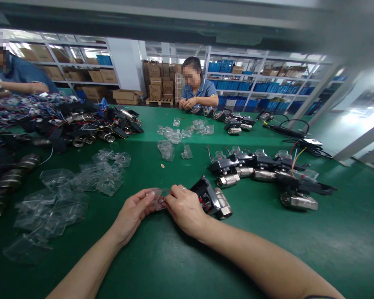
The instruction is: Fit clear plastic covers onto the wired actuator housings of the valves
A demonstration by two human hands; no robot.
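Note:
My left hand (133, 210) and my right hand (184, 207) meet over the green table (174, 257), both pinching a small clear plastic cover (158, 197) between their fingertips. A black and metal valve unit (213, 202) with red wires lies on the table, touching the far side of my right hand. The fingers of both hands are curled closed on the cover.
Loose clear plastic covers (65, 195) lie to the left and others (174, 135) further back. A row of valve units (268, 172) sits to the right, a big pile (65, 122) at far left. One person (197, 89) works across the table, another (9, 70) at left.

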